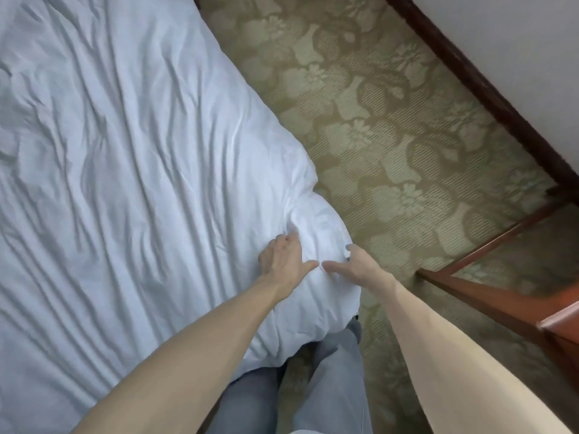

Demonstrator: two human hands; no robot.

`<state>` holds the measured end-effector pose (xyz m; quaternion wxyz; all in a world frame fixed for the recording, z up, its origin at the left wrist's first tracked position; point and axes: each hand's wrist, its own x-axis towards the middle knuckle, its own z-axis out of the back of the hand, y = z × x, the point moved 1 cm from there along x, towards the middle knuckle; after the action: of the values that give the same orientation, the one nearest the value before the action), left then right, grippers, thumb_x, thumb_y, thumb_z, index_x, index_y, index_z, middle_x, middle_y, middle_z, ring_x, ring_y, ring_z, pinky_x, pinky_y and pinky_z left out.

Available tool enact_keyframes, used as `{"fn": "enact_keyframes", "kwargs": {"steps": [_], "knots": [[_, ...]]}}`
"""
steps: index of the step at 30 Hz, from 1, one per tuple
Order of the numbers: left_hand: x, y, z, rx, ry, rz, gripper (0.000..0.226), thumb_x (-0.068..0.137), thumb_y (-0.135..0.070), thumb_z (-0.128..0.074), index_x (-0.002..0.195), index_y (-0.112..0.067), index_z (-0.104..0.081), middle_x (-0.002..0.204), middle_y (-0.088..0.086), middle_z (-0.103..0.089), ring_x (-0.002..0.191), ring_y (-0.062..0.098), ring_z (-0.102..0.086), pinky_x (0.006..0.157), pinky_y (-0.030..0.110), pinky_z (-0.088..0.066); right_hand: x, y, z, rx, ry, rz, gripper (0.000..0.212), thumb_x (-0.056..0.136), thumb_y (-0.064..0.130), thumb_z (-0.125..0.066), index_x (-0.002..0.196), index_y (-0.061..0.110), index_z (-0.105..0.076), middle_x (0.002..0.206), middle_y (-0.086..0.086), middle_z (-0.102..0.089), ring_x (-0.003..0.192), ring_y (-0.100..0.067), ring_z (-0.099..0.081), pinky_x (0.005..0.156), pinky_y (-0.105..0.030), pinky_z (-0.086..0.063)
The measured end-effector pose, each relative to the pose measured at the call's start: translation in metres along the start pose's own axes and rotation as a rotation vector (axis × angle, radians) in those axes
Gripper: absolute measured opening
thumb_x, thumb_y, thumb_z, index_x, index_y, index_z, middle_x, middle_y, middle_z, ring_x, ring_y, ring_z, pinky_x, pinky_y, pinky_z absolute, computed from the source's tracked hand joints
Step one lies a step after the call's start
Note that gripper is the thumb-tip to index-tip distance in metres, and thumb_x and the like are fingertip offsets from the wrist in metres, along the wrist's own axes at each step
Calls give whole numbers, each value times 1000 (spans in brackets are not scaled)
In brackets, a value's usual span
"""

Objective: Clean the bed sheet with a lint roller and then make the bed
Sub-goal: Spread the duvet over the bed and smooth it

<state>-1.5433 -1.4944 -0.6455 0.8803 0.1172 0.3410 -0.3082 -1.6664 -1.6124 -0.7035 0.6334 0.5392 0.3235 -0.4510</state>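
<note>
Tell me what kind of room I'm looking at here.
Most likely a bedroom, perhaps a hotel room: a bed covered by a wrinkled white bed sheet, floral patterned carpet running up to a dark wooden baseboard, and a piece of reddish wooden furniture nearby.

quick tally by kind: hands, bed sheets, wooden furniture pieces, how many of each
hands: 2, the left hand and the right hand, both on the sheet's corner
white bed sheet: 1
wooden furniture piece: 1
total: 4
</note>
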Motion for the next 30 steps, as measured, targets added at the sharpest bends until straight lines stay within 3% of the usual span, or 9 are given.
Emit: {"fn": "enact_keyframes", "kwargs": {"steps": [2,4,8,12,15,18,20,22,30], "knots": [[8,-10,-11,18,-71,19,46,100,-47,-57,132,-13,-51,123,7,-60,115,27,-60,85,37,-47,7,-6,-15,31,-76,54,35,84,34,-69,76,15,-40,74,4,-42,65,-15,-43,57,-27,-32],[10,-20,-13,-41,-178,27,14,104,-29,-52,105,-16,-56,107,5,-66,103,28,-65,73,35,-41,3,-10,-20,52,-200,103,34,84,24,-60,70,16,-31,66,3,-36,59,-17,-35,53,-31,-27],[-14,-55,-4,-149,-245,-16,25,101,-25,-56,80,-18,-45,75,0,-54,82,30,-61,64,33,-35,-26,-41,-1,44,-291,104,32,86,30,-60,70,16,-36,67,1,-44,65,-23,-45,54,-33,-35],[-51,-90,-6,-177,-228,-85,18,100,-21,-56,83,-18,-54,81,1,-64,80,27,-61,66,33,-38,-72,-76,25,7,-334,56,29,84,34,-64,75,15,-45,71,-1,-54,69,-26,-55,56,-35,-37],[-75,-88,-16,-45,-117,-174,14,92,-6,-54,85,-16,-61,85,2,-68,85,29,-67,67,34,-45,-98,-97,18,-114,-227,-62,24,87,30,-61,78,16,-43,78,-2,-55,74,-24,-56,57,-34,-38],[-103,-79,-23,224,83,-280,25,86,2,-54,102,-14,-67,105,9,-71,100,31,-68,73,32,-44,-117,-94,20,-320,-28,-73,9,97,21,-52,93,13,-50,95,-3,-57,85,-22,-57,82,-41,-50],[-112,-65,-17,195,96,-224,20,92,-6,-53,107,-11,-66,111,10,-69,103,31,-67,74,32,-43,-127,-82,31,-375,41,-61,40,100,30,-56,130,4,-49,128,-12,-56,116,-28,-57,97,-37,-46],[-116,-43,1,114,55,-145,20,96,-22,-53,109,-13,-65,111,9,-69,101,32,-66,73,31,-42,-139,-64,44,-361,-17,-59,56,98,32,-58,143,1,-42,141,-13,-51,126,-30,-53,99,-36,-46],[-170,113,91,-96,-213,173,21,94,-27,-54,103,-15,-69,97,3,-72,81,25,-63,65,27,-40,-173,67,32,-458,-198,159,36,88,25,-62,118,4,-60,113,-9,-65,103,-29,-64,83,-34,-51]]}}
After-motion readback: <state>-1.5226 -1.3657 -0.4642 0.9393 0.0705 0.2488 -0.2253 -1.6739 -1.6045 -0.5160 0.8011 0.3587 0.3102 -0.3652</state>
